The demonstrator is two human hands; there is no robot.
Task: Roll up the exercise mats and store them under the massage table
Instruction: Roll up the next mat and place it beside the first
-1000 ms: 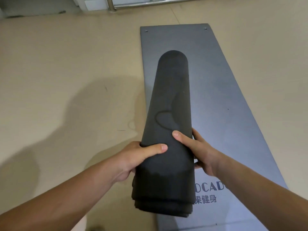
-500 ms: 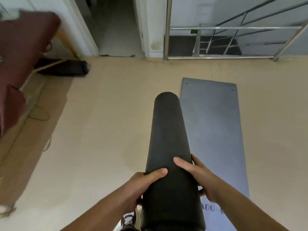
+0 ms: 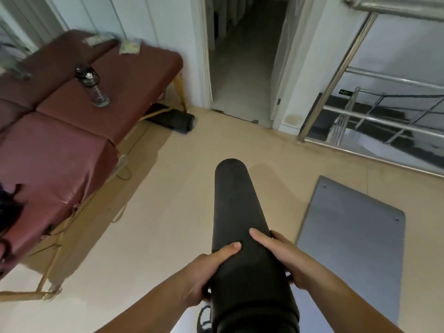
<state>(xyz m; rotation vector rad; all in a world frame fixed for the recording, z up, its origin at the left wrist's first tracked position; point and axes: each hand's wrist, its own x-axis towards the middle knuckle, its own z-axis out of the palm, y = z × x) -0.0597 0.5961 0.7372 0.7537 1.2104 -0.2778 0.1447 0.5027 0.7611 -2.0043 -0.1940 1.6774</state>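
i hold a rolled black mat (image 3: 236, 227), a smooth matte foam cylinder, lengthwise out in front of me above the beige floor (image 3: 168, 212). my left hand (image 3: 207, 272) wraps its near end from the left, thumb laid across the top; my right hand (image 3: 286, 258) clasps it from the right, fingers curled under, so each grip is pressed around the roll. a flat grey mat (image 3: 353, 239), rectangular with small eyelets near its far corners, lies unrolled on the floor to the right. to the left stands the massage table (image 3: 60, 140), padded in glossy maroon vinyl on pale wooden legs, with a dark-capped clear bottle (image 3: 92, 86) upright on top. another rolled dark mat (image 3: 173, 120) lies on the floor at the table's far end, partly under it. beyond are a doorway (image 3: 242, 56) and a shiny steel railing (image 3: 336, 75).
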